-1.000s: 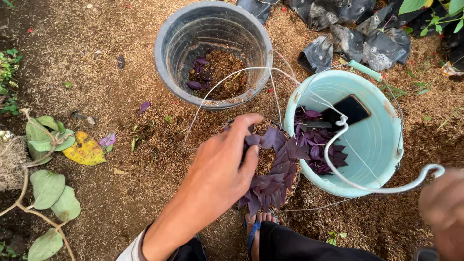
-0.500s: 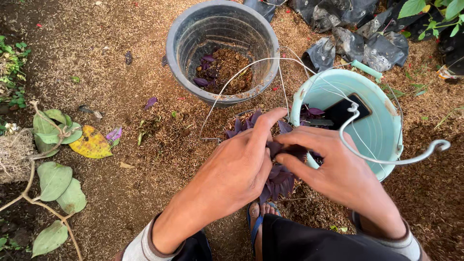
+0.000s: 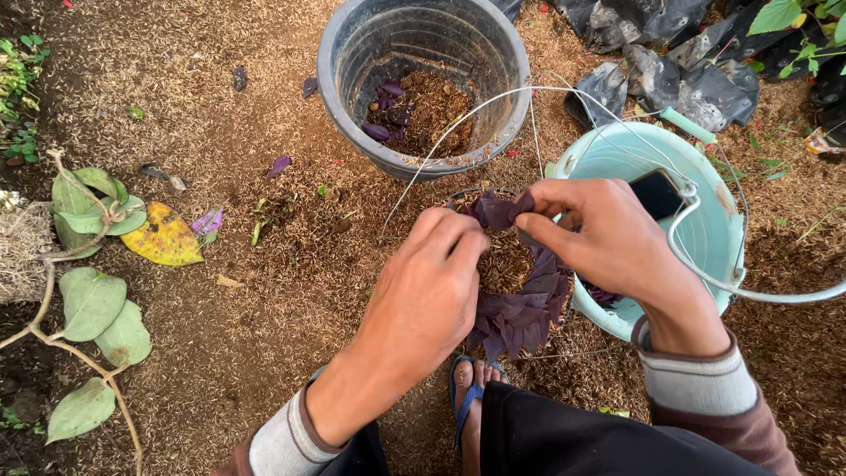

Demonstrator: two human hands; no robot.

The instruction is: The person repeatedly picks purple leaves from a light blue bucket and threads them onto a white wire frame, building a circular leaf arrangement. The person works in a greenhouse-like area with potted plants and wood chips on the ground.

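- Purple-leaved plant: seated in a small pot hung on thin white wires, just in front of the grey bucket, touching the turquoise pail.
- Left hand: fingers curled, pressing at the pot's near rim.
- Right hand: pinching a leafy stem.
- Step, as judged: setting cuttings; next calls for firm, gentle tucking.

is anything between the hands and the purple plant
No. Both the left hand and the right hand already touch the purple-leaved plant; only thin white hanger wires arc above it.
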